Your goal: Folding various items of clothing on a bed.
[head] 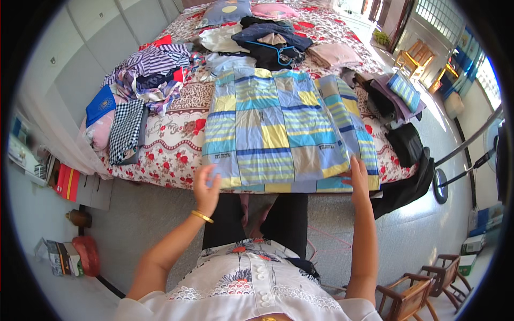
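A checked cloth [257, 128] in blue, yellow, grey and turquoise lies spread in folded layers at the bed's front edge, its surface lightly wrinkled. On its right side a lower layer [353, 124] sticks out from under the upper one. My left hand [207, 190], with a gold bangle at the wrist, is at the cloth's front left corner, fingers curved and apart with nothing visible between them. At the front right corner, my right hand [358, 178] touches the cloth with thumb and fingers. Whether it pinches a layer is not clear.
Heaped striped clothes [160, 68] and a folded black-and-white checked garment [126, 130] lie on the bed's left. Behind the cloth are dark clothes with a blue hanger [281, 52] and a folded pink cloth [335, 55]. Black garments [405, 144] hang over the right edge, near a fan stand [440, 186].
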The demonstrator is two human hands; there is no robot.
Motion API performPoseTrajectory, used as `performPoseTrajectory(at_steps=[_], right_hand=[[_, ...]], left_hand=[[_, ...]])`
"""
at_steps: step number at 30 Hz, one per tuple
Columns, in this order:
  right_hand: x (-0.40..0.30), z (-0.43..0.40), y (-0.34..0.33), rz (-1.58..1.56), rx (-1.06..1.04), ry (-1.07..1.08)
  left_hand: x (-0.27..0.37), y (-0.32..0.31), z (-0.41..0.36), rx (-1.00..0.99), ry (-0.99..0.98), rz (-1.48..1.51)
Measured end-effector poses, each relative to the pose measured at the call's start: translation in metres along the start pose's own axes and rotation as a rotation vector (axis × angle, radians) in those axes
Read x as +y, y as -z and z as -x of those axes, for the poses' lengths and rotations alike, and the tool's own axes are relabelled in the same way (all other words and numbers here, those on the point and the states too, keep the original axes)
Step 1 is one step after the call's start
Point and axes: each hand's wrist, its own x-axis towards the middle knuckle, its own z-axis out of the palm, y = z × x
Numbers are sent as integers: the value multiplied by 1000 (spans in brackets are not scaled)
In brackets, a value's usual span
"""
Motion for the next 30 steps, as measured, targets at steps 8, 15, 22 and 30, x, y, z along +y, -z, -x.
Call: performPoseTrajectory(at_steps=[8,15,22,30], right_hand=[[-50,-10,-57,-272,-16,242],[-88,53,-60,-474,-14,515],[44,50,0,-141,-35,110],[46,34,3,89,-128,155]], left_hand=[[-31,16,36,-36,409,344],[-52,-6,43,126,269,229],[-29,6,22,315,85,-69],[-27,16,29,398,196,289]])
